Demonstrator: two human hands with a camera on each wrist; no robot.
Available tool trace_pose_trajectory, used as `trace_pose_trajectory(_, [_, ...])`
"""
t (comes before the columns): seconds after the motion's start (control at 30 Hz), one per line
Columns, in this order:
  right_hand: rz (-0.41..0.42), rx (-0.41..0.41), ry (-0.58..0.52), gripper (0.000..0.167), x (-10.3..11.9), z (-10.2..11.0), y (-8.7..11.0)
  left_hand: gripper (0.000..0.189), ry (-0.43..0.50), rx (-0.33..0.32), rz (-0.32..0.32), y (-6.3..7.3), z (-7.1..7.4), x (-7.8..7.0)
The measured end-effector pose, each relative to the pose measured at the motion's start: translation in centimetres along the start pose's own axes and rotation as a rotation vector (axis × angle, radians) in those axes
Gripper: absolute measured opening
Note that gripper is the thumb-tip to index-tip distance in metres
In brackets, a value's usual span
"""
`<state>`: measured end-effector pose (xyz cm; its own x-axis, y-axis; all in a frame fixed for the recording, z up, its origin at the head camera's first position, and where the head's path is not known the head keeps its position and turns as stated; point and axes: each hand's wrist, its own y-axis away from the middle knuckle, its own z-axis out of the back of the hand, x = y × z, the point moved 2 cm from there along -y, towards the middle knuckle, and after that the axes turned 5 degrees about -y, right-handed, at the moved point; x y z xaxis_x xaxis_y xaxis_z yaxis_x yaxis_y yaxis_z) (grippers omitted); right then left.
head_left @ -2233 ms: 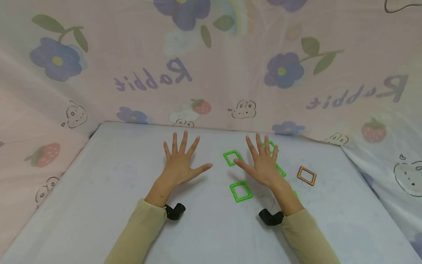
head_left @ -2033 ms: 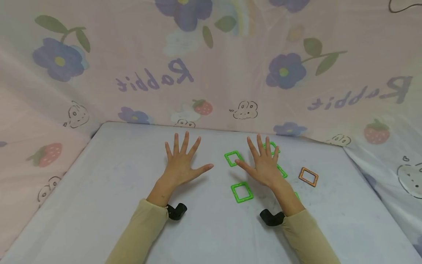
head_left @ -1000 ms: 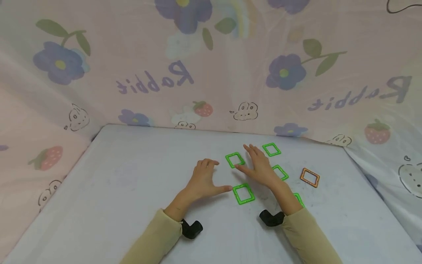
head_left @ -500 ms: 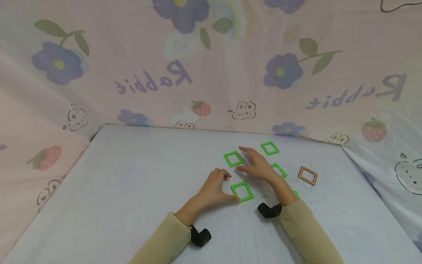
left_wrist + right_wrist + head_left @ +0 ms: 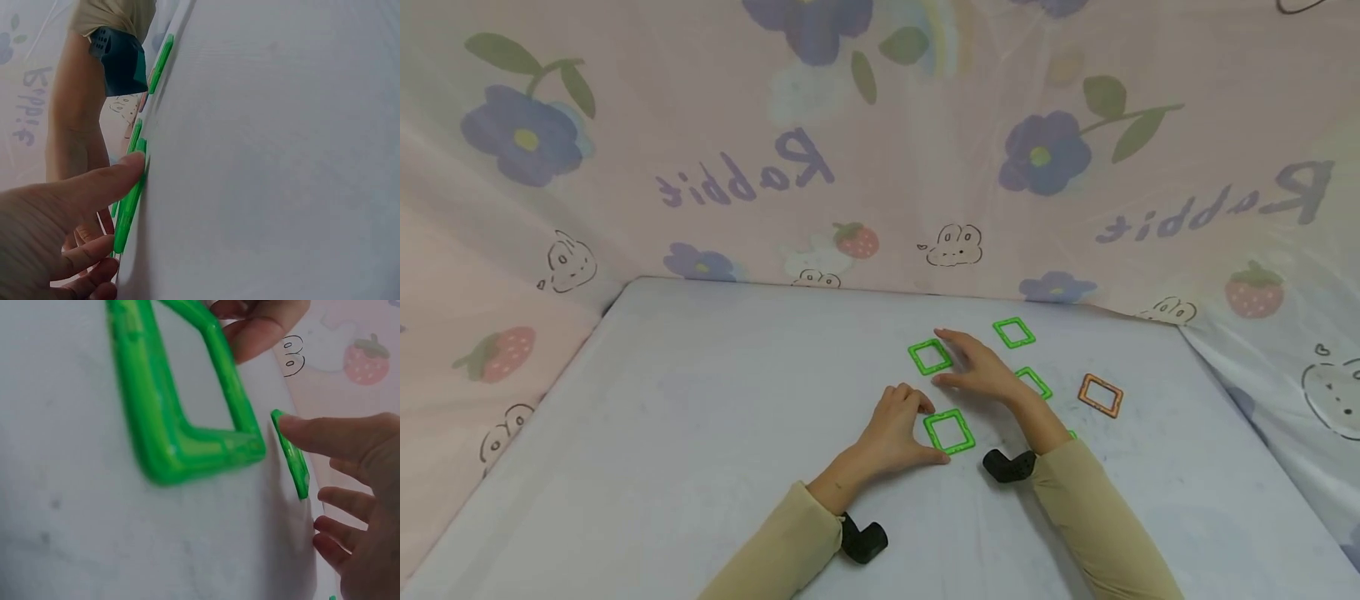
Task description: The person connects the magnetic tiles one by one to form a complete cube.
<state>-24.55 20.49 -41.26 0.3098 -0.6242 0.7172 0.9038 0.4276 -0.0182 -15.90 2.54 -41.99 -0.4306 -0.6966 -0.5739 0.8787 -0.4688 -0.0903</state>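
In the head view my left hand [image 5: 895, 433] pinches the near green square frame tile [image 5: 966, 427], which lies flat on the table. Seen from the left wrist, my thumb is at one end of this tile [image 5: 129, 212] and a finger at the other. My right hand [image 5: 985, 371] is spread around the right side of a second green square tile [image 5: 916, 361]. Its thumb overlaps the upper end of that tile [image 5: 292, 453] in the right wrist view, while the fingertips seem slightly apart from the lower end.
Behind my right hand lies another green tile [image 5: 1002, 335]. One more green tile [image 5: 1039, 382] shows partly past the right forearm, and a green corner [image 5: 1072, 434] peeks out by the sleeve. An orange tile [image 5: 1097, 408] lies to the right. A printed curtain [image 5: 895, 167] borders the table [image 5: 700, 400].
From a spread pose, my left hand has come right and closer to me, onto the near green tile. My right hand has turned and narrowed its fingers beside the second tile. The tiles stay put.
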Motion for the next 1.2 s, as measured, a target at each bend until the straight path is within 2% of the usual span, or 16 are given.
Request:
trace_pose_trajectory(0.37, [0.093, -0.013, 0.040, 0.071, -0.7, -0.5, -1.4, 0.054, 0.014, 0.007, 0.012, 0.0, 0.1, 0.2])
trace_pose_trajectory(0.8, [0.032, -0.052, 0.091, 0.065, -0.8, -1.2, -1.8, 0.053, 0.055, 0.040, 0.036, 0.2, 0.2, 0.7])
trace_pose_trajectory(1.2, [-0.023, -0.058, 0.023, 0.066, -0.2, -1.1, -1.5, 0.054, 0.074, 0.047, 0.042, 0.2, 0.8, 1.4])
